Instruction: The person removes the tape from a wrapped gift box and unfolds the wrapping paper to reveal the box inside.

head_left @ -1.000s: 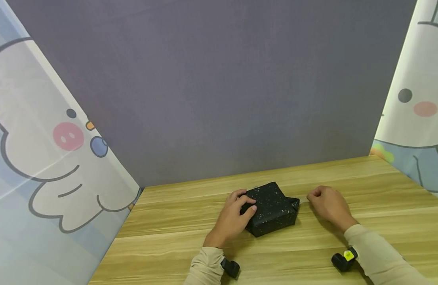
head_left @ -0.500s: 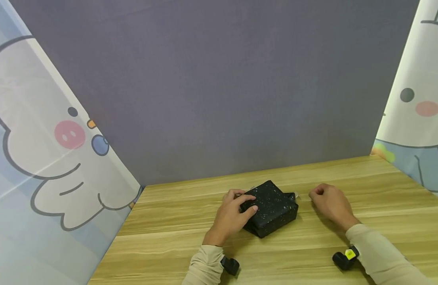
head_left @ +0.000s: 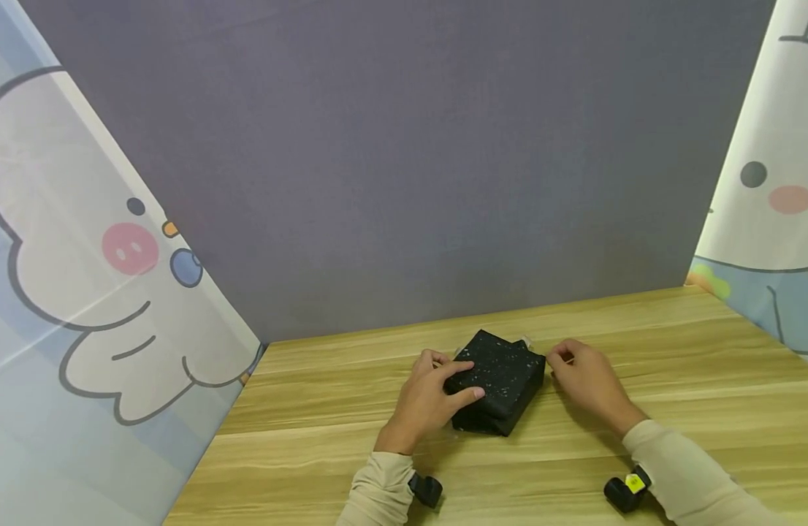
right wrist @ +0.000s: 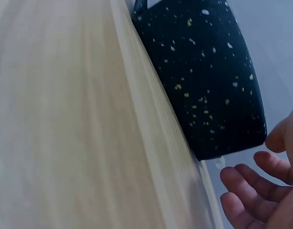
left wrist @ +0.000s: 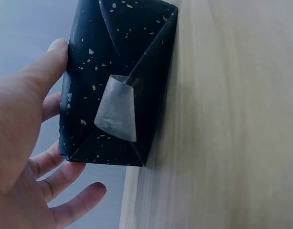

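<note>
A black package (head_left: 499,372) wrapped in paper with white and gold flecks lies on the wooden table. The left hand (head_left: 424,402) rests on its left side, index finger and thumb extended over the top. In the left wrist view, a folded end of the package (left wrist: 120,52) carries a strip of clear tape (left wrist: 117,109), with the left hand (left wrist: 27,138) beside it. At the right corner is the right hand (head_left: 584,376), thumb and index fingertips right at the edge. The right wrist view shows the right hand's (right wrist: 266,186) other fingers loosely bent, holding nothing.
Another bit of tape (head_left: 526,341) sticks out from the far flap of the package. Behind the table (head_left: 312,438) stands a grey panel (head_left: 410,183). Cartoon-printed curtains hang at the left (head_left: 62,292) and right (head_left: 752,234). Each wrist wears a small black camera (head_left: 427,491).
The package has turned counterclockwise as seen from above, so its taped flap has swung from the right toward the back. The right hand has moved left to its corner.
</note>
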A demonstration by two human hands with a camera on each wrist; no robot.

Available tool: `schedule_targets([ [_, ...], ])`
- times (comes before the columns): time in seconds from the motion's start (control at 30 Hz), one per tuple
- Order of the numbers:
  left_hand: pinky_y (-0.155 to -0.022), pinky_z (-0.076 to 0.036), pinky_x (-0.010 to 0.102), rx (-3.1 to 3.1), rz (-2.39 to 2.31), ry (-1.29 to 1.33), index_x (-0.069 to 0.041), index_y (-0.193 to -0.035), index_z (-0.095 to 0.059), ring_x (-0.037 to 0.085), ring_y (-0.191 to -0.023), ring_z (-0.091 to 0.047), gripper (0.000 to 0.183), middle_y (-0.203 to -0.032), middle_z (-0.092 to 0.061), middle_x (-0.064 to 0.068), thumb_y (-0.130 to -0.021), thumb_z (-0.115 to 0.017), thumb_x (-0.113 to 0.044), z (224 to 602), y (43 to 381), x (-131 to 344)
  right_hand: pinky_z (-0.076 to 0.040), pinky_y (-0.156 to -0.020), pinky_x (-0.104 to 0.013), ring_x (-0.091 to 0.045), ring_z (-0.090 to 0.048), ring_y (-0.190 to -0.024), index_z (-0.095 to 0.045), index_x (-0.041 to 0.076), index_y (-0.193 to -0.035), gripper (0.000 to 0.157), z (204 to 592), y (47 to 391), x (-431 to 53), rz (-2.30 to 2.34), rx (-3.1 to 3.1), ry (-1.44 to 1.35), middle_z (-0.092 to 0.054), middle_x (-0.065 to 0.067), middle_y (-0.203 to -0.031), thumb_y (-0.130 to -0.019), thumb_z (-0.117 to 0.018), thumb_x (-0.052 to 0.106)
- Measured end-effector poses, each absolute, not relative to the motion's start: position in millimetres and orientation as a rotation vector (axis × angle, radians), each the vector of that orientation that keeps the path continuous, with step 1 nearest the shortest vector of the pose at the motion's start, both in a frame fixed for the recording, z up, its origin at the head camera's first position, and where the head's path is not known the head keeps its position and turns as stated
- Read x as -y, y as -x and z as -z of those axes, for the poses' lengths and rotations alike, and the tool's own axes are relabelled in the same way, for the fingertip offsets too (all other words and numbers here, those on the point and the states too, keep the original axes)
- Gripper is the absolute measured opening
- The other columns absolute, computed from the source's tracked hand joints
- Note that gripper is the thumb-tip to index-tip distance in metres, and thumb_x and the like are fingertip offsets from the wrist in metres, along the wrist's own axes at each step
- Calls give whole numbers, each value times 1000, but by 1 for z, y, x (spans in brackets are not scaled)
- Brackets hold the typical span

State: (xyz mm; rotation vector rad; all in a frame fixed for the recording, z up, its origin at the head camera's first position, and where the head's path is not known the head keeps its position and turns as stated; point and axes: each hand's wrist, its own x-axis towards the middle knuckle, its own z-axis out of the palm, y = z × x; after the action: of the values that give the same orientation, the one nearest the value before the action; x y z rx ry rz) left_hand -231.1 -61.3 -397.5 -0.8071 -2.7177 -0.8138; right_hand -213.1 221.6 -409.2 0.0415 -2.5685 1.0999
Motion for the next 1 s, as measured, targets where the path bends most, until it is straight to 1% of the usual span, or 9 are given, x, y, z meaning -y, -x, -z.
schedule_targets([
  [0.1, -71, -42, 24, 2723, 795, 826, -34, -133, -66, 11, -95, -45, 55, -117, -46, -4, -86, -68, -63, 397, 231, 61, -48, -68, -36, -17, -58, -73, -69, 2, -103, 22, 408, 212, -218, -1105, 2547, -41, -68, -5, -87, -101, -56, 19],
  [0.23, -75, -44, 25, 2723, 786, 840, -33, -133, -67, 11, -96, -45, 62, -116, -46, -5, -79, -74, -64, 397, 232, 61, -48, -69, -37, -18, -60, -76, -68, 3, -103, 21, 407, 210, -213, -1108, 2523, -40, -68, -6, -91, -99, -60, 22],
  [0.33, -74, -44, 24, 2724, 769, 862, -34, -134, -66, 9, -90, -46, 66, -110, -46, -6, -76, -79, -62, 398, 232, 61, -49, -70, -38, -21, -62, -80, -67, -1, -109, 27, 405, 209, -209, -1111, 2515, -50, -66, -9, -93, -98, -64, 24],
  [0.5, -68, -43, 22, 2727, 752, 896, -35, -135, -64, 5, -79, -46, 61, -103, -46, -7, -79, -83, -50, 401, 233, 58, -50, -70, -39, -24, -63, -83, -57, -7, -127, 47, 402, 208, -202, -1149, 2549, -59, -64, -11, -94, -97, -65, 29],
  [0.6, -66, -42, 22, 2714, 757, 917, -34, -134, -65, 4, -76, -45, 56, -101, -47, -8, -82, -83, -45, 401, 232, 56, -51, -70, -40, -24, -65, -84, -53, -7, -132, 52, 403, 208, -200, -1168, 2564, -63, -65, -13, -97, -98, -64, 30],
  [0.7, -64, -41, 21, 2724, 763, 931, -33, -134, -64, 5, -73, -44, 55, -98, -46, -9, -83, -83, -43, 401, 231, 53, -54, -72, -43, -26, -67, -87, -51, -7, -133, 51, 404, 207, -199, -1191, 2550, -88, -65, -15, -102, -99, -63, 28],
  [0.8, -65, -41, 22, 2746, 765, 940, -34, -136, -62, 4, -73, -44, 57, -99, -46, -10, -84, -82, -42, 401, 230, 51, -55, -75, -47, -29, -69, -89, -52, -5, -132, 46, 406, 207, -200, -1210, 2514, -133, -65, -17, -104, -100, -63, 25],
  [0.9, -65, -41, 23, 2768, 758, 955, -35, -138, -60, 4, -72, -46, 59, -97, -47, -11, -84, -82, -42, 401, 229, 50, -56, -75, -48, -30, -69, -89, -57, -2, -130, 39, 407, 206, -200, -1189, 2476, -191, -66, -17, -107, -101, -62, 23],
  [1.0, -66, -42, 23, 2779, 753, 969, -36, -140, -58, 4, -72, -47, 61, -96, -48, -11, -83, -82, -41, 400, 228, 50, -56, -76, -49, -30, -69, -89, -65, 2, -123, 29, 407, 206, -200, -1136, 2450, -223, -66, -16, -110, -101, -63, 21],
])
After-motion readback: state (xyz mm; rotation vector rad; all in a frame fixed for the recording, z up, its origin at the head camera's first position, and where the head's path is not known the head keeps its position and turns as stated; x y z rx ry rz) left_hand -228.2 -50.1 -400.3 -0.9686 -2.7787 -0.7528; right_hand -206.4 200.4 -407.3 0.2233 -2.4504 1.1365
